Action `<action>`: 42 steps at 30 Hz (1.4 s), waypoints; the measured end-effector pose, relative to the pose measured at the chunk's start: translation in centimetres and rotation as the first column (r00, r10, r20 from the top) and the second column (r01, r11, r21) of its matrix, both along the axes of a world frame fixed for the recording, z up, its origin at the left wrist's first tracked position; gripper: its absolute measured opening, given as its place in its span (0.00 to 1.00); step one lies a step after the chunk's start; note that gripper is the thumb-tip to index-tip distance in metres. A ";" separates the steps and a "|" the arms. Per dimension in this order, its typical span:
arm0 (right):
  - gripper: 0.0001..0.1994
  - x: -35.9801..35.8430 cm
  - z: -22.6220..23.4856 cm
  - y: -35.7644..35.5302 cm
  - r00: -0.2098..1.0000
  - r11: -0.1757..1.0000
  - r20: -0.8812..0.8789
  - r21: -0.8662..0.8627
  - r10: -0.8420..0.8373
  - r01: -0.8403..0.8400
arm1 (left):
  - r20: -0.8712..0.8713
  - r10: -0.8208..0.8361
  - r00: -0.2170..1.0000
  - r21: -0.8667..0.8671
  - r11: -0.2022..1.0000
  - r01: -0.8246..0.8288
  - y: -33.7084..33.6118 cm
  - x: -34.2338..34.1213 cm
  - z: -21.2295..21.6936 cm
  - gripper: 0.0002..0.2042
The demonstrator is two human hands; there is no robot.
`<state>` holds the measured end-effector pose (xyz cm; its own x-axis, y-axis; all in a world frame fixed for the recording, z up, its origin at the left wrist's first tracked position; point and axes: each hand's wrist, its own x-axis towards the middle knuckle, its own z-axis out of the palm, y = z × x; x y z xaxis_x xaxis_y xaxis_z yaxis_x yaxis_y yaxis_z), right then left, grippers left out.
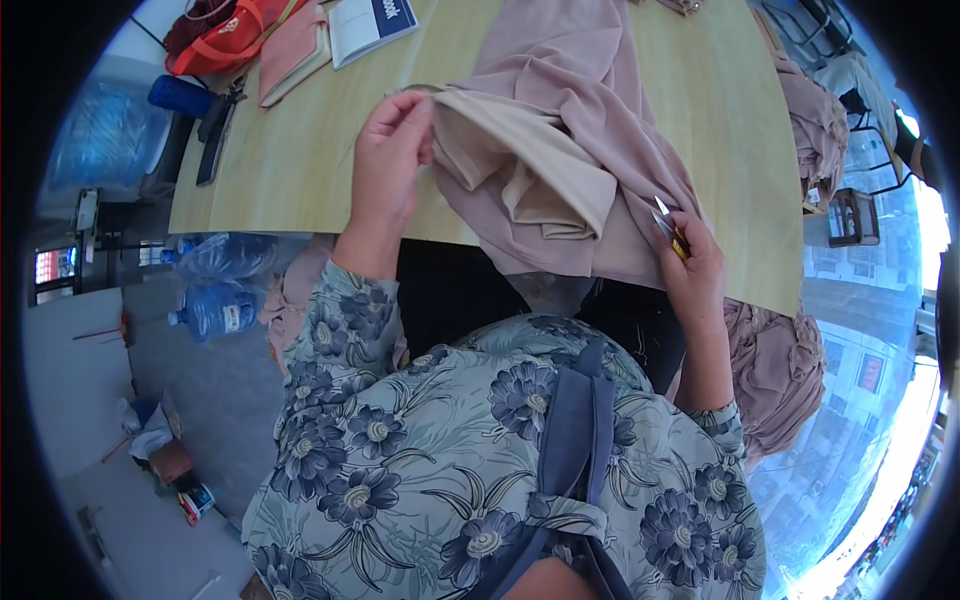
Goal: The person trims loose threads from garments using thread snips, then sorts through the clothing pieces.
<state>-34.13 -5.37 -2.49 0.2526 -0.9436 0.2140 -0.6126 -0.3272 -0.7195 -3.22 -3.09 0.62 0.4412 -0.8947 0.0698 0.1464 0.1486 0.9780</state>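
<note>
A dusty-pink garment (590, 60) lies across the wooden table, its lower part hanging toward me over the front edge. Its beige inner fabric (530, 165) is turned out and lifted. My left hand (392, 145) pinches the far left corner of this beige fabric between thumb and fingers, raised a little off the table. My right hand (692, 258) is closed around small yellow-and-black thread snips (672, 232), their pointed metal blades angled up and left. That hand rests near the garment's right edge, close to the front of the table.
At the table's (290, 165) back left lie a red bag (232, 40), a pink notebook (290, 55), a white-and-blue booklet (370, 28), a blue cylinder (180, 96) and a dark phone-like object (212, 150). Pink fabric piles (765, 370) hang at right. Water bottles (215, 312) stand lower left.
</note>
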 end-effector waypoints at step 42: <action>0.09 0.6 0.8 0.1 0.999 0.999 -0.043 0.002 0.033 -0.033 | 0.969 -0.166 0.185 0.115 0.958 0.261 4.0 -2.8 1.5 0.06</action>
<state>-33.50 -5.28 -1.66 0.2929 -0.9347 0.2014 -0.6319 -0.3473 -0.6929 -6.00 0.89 2.08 -0.2186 -0.9147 0.3401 -0.8608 0.3449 0.3744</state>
